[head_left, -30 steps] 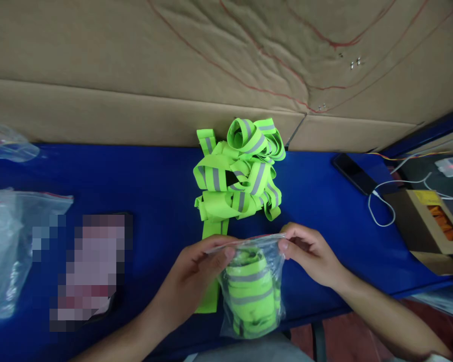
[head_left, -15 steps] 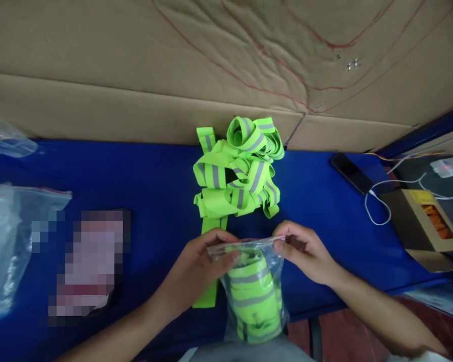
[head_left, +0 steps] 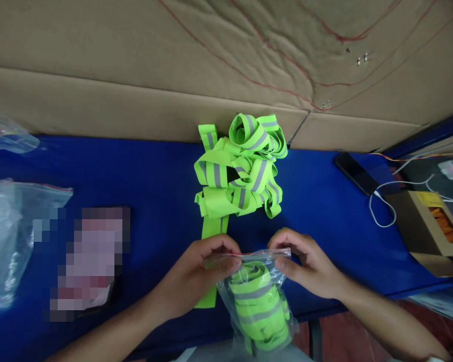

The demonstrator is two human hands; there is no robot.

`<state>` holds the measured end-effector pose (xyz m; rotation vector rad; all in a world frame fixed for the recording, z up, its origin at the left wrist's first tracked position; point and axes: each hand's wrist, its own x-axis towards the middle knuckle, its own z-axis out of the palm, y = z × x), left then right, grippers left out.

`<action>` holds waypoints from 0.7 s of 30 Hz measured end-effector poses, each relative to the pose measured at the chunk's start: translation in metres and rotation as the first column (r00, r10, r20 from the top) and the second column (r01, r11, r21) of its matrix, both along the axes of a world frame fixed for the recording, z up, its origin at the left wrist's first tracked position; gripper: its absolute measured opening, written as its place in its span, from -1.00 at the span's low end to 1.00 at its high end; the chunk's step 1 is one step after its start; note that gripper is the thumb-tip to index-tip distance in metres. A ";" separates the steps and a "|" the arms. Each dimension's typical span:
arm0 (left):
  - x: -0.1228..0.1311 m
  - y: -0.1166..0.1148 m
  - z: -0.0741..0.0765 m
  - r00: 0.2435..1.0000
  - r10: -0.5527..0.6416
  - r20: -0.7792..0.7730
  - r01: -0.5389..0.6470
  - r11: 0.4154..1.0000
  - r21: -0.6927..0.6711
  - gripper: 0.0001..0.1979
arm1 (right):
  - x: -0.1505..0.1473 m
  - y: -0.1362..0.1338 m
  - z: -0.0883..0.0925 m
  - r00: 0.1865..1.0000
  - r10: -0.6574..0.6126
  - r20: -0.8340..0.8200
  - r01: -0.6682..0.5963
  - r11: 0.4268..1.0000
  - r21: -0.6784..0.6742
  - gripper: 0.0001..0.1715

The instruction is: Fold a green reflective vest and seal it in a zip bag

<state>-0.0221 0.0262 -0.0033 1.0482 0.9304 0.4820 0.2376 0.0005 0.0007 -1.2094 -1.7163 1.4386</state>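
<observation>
Head view: left hand (head_left: 201, 267) and right hand (head_left: 310, 264) pinch the top edge of one clear plastic zip bag (head_left: 263, 254) between them; inside, rolled lime-green grey-striped fabric strap (head_left: 262, 312); beyond both hands, heaped matching straps (head_left: 257, 175).

Blue worktop (head_left: 154, 176) against a brown, cardboard-like wall covering (head_left: 98, 45), in soft, muted light.
The covering fills the far side, creased towards the right, with red lines (head_left: 343, 39) curving down it and small metal fittings (head_left: 358, 61) beside them; a long horizontal seam crosses its lower part, and a dark slit (head_left: 299, 129) splits the strip below. At far right a dark blue bar (head_left: 423, 130) slants; near right, red-brown floor (head_left: 340, 332) shows beside a curved black bar (head_left: 315, 339).
</observation>
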 end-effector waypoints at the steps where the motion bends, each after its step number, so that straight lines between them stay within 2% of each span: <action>1: 0.001 -0.001 0.000 1.000 -0.007 0.000 0.007 1.000 -0.022 -0.69 | -0.001 0.000 0.001 1.000 0.023 0.012 -0.023 0.999 -0.022 -0.88; 3: 0.003 -0.002 -0.001 0.999 -0.026 0.019 0.027 0.996 -0.085 -0.65 | -0.003 -0.002 0.002 0.999 0.048 0.012 -0.047 0.999 -0.027 -0.87; 7: 0.007 -0.006 -0.003 0.997 -0.073 -0.031 0.067 0.985 -0.158 -0.61 | -0.003 -0.005 0.004 0.999 0.000 -0.037 0.000 1.000 0.023 -0.82; 12: 0.008 -0.009 -0.004 0.997 -0.038 -0.070 0.035 0.998 -0.049 -0.60 | -0.002 -0.002 0.004 1.000 -0.019 -0.007 0.019 1.000 0.017 -0.77; 16: 0.009 -0.013 -0.002 0.998 -0.048 -0.044 0.050 0.998 0.040 -0.62 | -0.007 0.001 0.001 0.999 0.046 -0.015 -0.047 0.990 -0.131 -0.78; 18: 0.010 -0.015 -0.002 0.997 -0.063 -0.034 0.064 0.998 0.028 -0.60 | -0.009 0.000 0.000 0.998 0.058 -0.026 -0.062 0.984 -0.168 -0.74; 21: 0.011 -0.016 -0.003 0.995 -0.092 -0.041 0.090 0.995 -0.051 -0.55 | -0.011 -0.005 0.000 0.999 0.053 0.007 -0.053 0.997 -0.047 -0.74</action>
